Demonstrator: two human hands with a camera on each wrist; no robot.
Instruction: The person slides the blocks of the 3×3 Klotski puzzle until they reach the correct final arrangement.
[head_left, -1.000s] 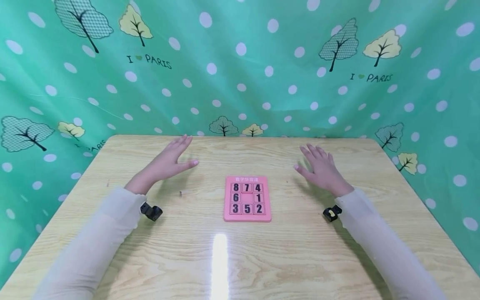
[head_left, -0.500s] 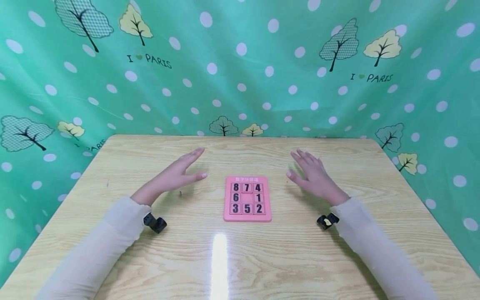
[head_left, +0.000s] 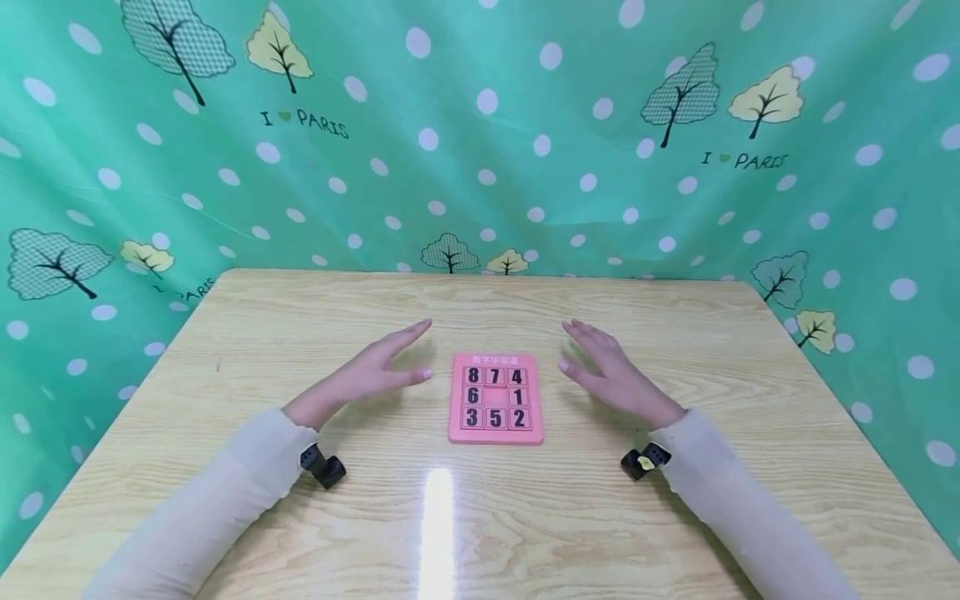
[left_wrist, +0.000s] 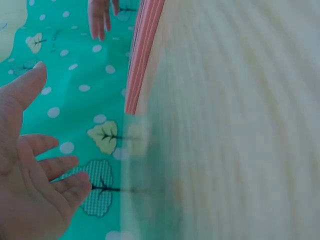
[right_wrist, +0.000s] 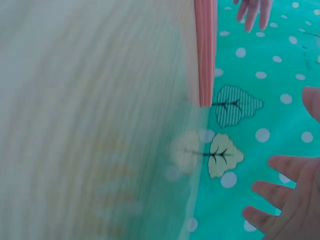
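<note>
A pink number slide puzzle [head_left: 495, 398] lies flat on the wooden table, its rows reading 8 7 4, then 6, a gap and 1, then 3 5 2. To its left my left hand [head_left: 375, 369] hovers with fingers extended and thumb apart, holding nothing. On the other side my right hand [head_left: 611, 375] mirrors it, fingers straight, also holding nothing. Both wrist views show the puzzle's side edge [left_wrist: 145, 55] apart from the spread fingers [right_wrist: 272, 192].
The pale wooden table [head_left: 300, 533] carries a bright light reflection [head_left: 438, 533] in front of the puzzle. Behind it hangs a green dotted curtain [head_left: 487, 158] printed with trees. A black wrist camera [head_left: 324, 467] sits at the left cuff and another camera [head_left: 643, 460] at the right.
Both hands have moved inward and nearer the body, closing in on the puzzle from each side. The puzzle and its tiles stay as they were.
</note>
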